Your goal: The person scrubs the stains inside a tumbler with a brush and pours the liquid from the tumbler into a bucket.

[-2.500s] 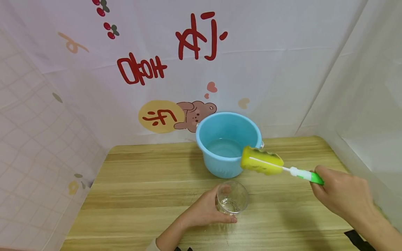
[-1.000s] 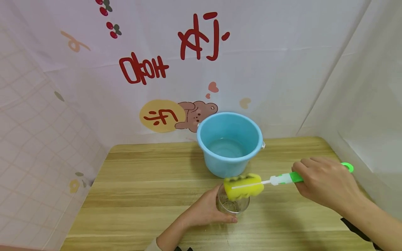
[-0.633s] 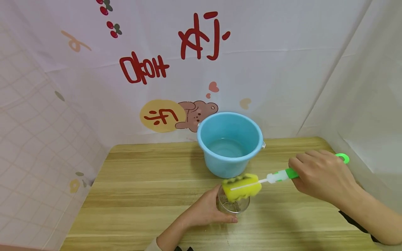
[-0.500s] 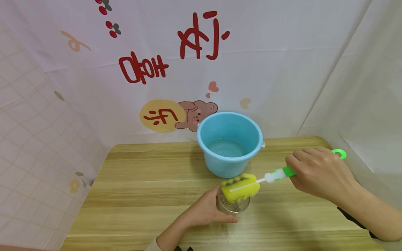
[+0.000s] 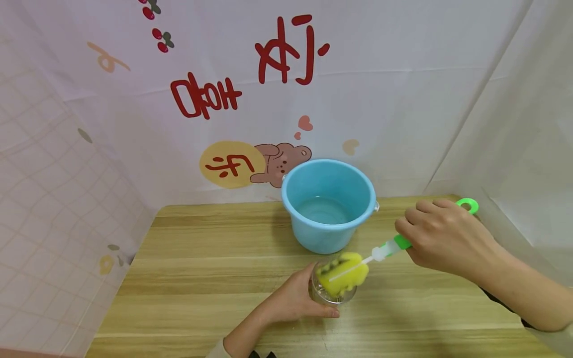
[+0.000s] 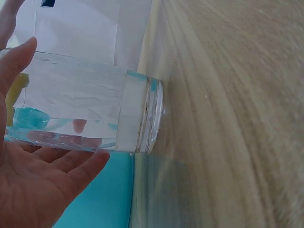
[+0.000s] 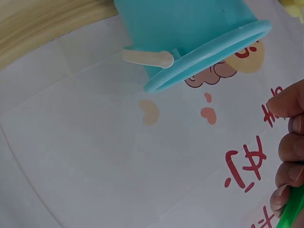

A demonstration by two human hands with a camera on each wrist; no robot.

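Note:
A clear glass cup stands upright on the wooden table, near its front. My left hand grips it from the left, with thumb and fingers on opposite sides; the left wrist view shows the cup's thick base at the tabletop. Above, my right hand holds a sponge cup brush by its green handle. The brush's yellow sponge head slants down to the left and overlaps the cup's mouth in the head view. In the right wrist view, curled fingers wrap the green handle.
Just behind the cup stands a light blue bucket with water in its bottom and a white handle at its side. A white printed cloth hangs behind and beside the wooden table.
My right hand has brought the brush from beside the bucket leftward and down to the cup's mouth, its head tipping lower. The left hand and the cup have stayed in place.

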